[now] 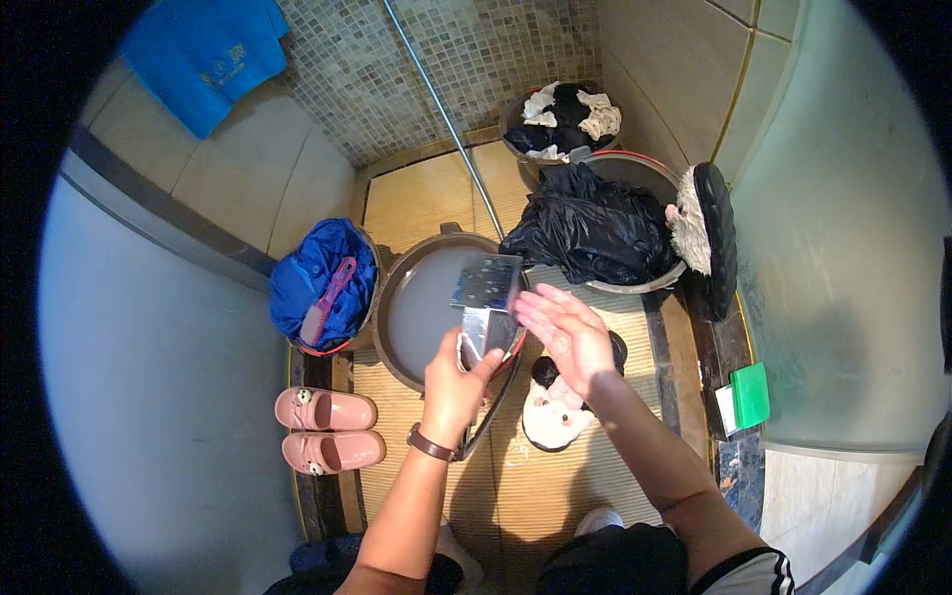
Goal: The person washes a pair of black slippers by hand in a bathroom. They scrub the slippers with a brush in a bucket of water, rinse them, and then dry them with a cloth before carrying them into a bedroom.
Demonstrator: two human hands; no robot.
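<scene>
My left hand [461,383] grips a clear, shiny plastic packet [485,331] over the right part of a round basin [398,357] of cloudy water [428,305]. A dark, see-through flap with droplets [487,281] stands up from the packet's top. My right hand [569,335] is raised palm up just right of the flap, fingers apart, wet and holding nothing. Whether its fingertips touch the flap I cannot tell. Below it, a fluffy animal-face slipper [554,416] lies on the floor, partly hidden by my forearm.
Left: a bucket of blue cloth [305,279] with a pink brush [329,301] on top, and pink slides [335,452]. Right: a tub of black cloth [595,223], another fluffy slipper [695,223] and a green object [750,396]. Behind: laundry in a bucket [569,119], a metal pole [446,111], a blue towel [208,67].
</scene>
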